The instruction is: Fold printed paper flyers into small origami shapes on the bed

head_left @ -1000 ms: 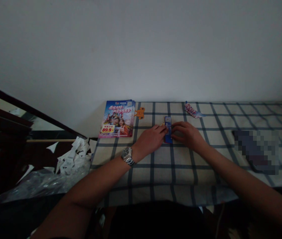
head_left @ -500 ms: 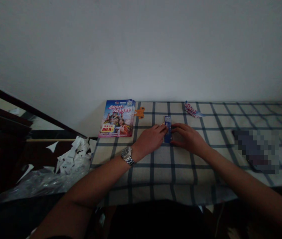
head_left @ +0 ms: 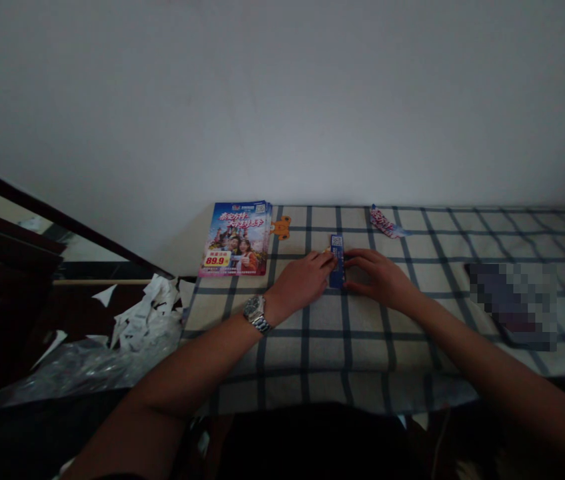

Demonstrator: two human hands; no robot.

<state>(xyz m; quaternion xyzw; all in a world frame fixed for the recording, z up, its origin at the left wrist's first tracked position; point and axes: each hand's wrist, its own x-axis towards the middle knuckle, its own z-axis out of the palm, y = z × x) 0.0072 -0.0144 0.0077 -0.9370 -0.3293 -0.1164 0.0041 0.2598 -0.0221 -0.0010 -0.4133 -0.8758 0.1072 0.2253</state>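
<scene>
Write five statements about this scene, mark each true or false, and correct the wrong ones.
1. The fingers of the left hand rest on the narrow blue strip. True.
2. The wristwatch is on the right wrist. False: it is on the left wrist.
3. The stack of leaflets lies to the left of the blue strip. True.
4. The tablecloth is plain. False: it is pale with dark checks.
5. The right hand is on top of the stack of leaflets. False: its fingertips are at the right edge of the blue strip.
</scene>
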